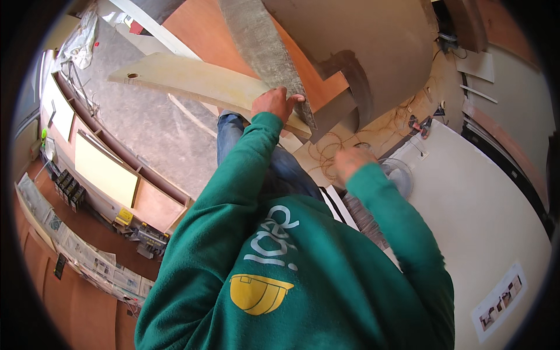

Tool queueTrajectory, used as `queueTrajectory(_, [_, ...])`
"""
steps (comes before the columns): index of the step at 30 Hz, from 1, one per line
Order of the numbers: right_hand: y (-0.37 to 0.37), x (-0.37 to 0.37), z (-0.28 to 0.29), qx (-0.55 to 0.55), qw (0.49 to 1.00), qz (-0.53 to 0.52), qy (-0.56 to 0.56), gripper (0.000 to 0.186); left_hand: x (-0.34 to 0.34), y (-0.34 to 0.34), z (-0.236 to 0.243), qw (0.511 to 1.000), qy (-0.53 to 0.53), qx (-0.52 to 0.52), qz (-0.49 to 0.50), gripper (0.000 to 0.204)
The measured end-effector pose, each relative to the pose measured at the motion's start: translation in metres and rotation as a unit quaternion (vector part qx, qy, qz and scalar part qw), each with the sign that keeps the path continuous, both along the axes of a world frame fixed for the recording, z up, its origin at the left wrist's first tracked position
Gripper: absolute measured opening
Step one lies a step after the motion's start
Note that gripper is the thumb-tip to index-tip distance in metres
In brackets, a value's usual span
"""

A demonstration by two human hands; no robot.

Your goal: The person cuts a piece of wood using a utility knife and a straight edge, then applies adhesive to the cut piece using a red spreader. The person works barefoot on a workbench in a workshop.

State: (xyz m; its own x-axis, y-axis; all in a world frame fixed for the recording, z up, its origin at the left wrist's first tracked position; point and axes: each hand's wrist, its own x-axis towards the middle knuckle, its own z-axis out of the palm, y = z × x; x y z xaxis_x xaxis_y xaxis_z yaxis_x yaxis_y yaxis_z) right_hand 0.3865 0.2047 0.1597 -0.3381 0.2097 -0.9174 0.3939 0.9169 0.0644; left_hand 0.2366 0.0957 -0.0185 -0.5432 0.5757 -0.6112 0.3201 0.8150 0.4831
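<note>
The pale wooden plank (198, 81) under the left hand (274, 102) was matt and smooth-sanded, with a drilled hole near one end. The grey board (256, 41) beside it showed a rough, speckled face. The green sweatshirt (303, 274) was soft matt cloth.

Left hand (275, 102) gripping pale wooden board (192, 80), right hand (352, 160) blurred above curled wires (326, 153), green sweatshirt (303, 274)

Grey concrete floor (146, 116); wood panels (108, 169) stacked left; white board (484, 198) right; possibly newspapers (87, 259) below.
</note>
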Motion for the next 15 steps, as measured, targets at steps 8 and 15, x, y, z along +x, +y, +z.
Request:
queueTrajectory(8, [0.025,0.049,0.086,0.02,0.972,-0.157,0.174,0.026,-0.005,0.021,0.017,0.998,-0.007,-0.058,-0.017,0.072])
queueTrajectory(15, [0.02,0.006,-0.024,-0.016,0.977,-0.086,0.196,0.02,0.005,0.035,0.012,0.999,0.019,-0.038,0.0,0.072])
